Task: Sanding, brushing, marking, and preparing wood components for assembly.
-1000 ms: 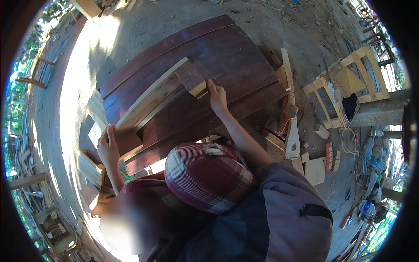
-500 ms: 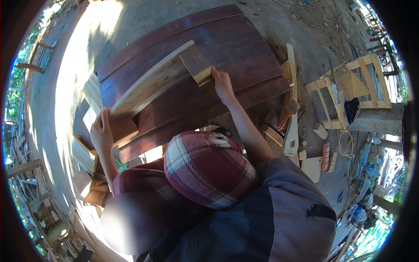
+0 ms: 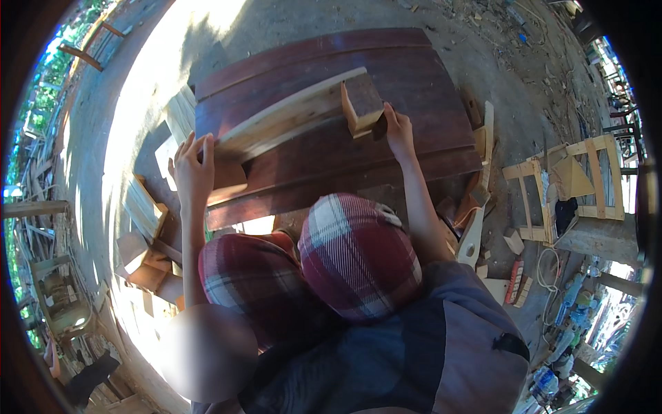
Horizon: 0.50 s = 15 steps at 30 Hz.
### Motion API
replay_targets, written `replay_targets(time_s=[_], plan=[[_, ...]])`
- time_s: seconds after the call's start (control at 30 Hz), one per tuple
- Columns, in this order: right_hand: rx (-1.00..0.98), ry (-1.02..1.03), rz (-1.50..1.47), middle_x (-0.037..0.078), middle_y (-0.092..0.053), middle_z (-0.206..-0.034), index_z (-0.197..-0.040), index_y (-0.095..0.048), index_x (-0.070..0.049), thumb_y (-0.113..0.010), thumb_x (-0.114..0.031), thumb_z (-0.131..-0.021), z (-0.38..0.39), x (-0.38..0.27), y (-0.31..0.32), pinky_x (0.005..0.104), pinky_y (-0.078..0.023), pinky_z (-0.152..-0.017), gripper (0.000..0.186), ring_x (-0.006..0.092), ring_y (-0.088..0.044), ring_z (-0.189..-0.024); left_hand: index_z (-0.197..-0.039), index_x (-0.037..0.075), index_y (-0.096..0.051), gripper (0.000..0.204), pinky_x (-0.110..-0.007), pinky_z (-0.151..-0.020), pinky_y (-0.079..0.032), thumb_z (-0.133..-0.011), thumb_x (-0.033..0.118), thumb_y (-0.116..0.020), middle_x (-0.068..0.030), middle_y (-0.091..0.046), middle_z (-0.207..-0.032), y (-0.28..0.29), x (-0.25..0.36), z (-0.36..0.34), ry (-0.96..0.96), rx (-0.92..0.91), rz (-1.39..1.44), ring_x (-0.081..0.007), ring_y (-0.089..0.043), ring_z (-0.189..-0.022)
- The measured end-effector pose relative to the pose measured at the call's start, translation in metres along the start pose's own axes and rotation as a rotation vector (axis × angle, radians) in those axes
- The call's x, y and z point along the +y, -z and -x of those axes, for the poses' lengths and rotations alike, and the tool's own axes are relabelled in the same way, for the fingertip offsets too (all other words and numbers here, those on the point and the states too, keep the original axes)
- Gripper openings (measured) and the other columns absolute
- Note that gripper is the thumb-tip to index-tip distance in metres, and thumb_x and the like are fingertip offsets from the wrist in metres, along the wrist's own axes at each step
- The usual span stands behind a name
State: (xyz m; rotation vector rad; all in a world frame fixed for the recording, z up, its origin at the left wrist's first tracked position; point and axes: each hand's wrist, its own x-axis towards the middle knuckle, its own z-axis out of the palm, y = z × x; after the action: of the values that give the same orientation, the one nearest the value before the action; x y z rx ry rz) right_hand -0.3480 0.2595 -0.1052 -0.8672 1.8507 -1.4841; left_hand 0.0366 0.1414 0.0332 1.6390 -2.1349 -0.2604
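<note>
A long pale board with a block-like wooden piece at each end forms one U-shaped wooden assembly (image 3: pixel 289 114). It lies over a dark red-brown panelled wooden surface (image 3: pixel 414 76). My left hand (image 3: pixel 194 165) is at its left end, thumb side against the wood and some fingers raised. At the other end, the fingertips of my right hand (image 3: pixel 398 131) grip the outer side of the end block (image 3: pixel 364 103). The underside of the assembly and part of each grip are hidden.
Wooden offcuts (image 3: pixel 148 259) lie beside my left forearm. To the right are a handsaw (image 3: pixel 471 238), a red-and-white box (image 3: pixel 514 279), a slatted wooden frame (image 3: pixel 596 176) and a looped cord (image 3: pixel 548 276). My knees in plaid cloth (image 3: pixel 358 259) are close to the panel's near edge.
The whole scene has shifted rightward in view. The assembly's right end block has turned, showing more of its side. My left hand's fingers have spread somewhat; my right hand stays at the block.
</note>
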Motion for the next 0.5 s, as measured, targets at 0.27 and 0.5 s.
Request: replay_targets(time_s=[0.27,0.5], plan=[[0.106,-0.055,0.061,0.006,-0.049,-0.055,-0.067,-0.053,0.007,-0.053,-0.046,-0.099,0.013,0.02,0.006,0.0357,-0.037,-0.053,0.062,0.0067,-0.044,-0.063,-0.147,-0.001,-0.032,0.107,-0.047,-0.112,-0.033,-0.071,0.061,-0.074,-0.0253,-0.044,-0.144,-0.02,0.169,-0.037,-0.726,-0.261,0.068,-0.0385,-0.043,-0.133],[0.113,-0.017,-0.06,0.003,-0.041,-0.054,-0.065,-0.049,0.004,-0.053,-0.043,-0.099,0.024,0.008,-0.004,0.0362,-0.031,-0.05,0.059,0.0066,-0.039,-0.06,-0.141,-0.004,-0.038,0.112,-0.045,-0.103,-0.041,-0.057,0.053,-0.084,-0.0272,-0.051,-0.133,-0.083,0.266,-0.099,-0.662,-0.826,-0.226,-0.0394,-0.05,-0.126]])
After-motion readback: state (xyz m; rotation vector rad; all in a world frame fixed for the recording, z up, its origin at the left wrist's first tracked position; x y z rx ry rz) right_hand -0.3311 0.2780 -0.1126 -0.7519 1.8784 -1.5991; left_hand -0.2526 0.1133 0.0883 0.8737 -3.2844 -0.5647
